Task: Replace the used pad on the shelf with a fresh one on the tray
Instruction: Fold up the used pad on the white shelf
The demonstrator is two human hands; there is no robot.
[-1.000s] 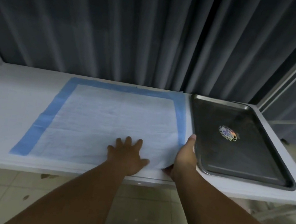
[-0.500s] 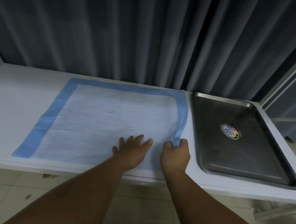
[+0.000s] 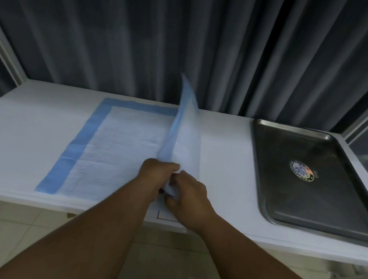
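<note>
— Blue-bordered, is the pad [image 3: 127,145] laid flat on the white shelf [image 3: 221,169]?

— Only its left part; the right side is lifted upright. The near edge is pinched by the left hand [image 3: 156,173] and gripped by the right hand [image 3: 190,194], held close together. A steel tray [image 3: 259,174] is seen well to the right.

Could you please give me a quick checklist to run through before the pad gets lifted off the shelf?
1. Both hands grip the pad: left hand and right hand hold its near edge: ok.
2. Pad fully off the shelf: left half lies flat: not ok.
3. Tray clear of the raised flap: ok.
4. Fresh pad on the tray: none visible: not ok.
5. Pad soiled or leaking: cannot tell.
</note>
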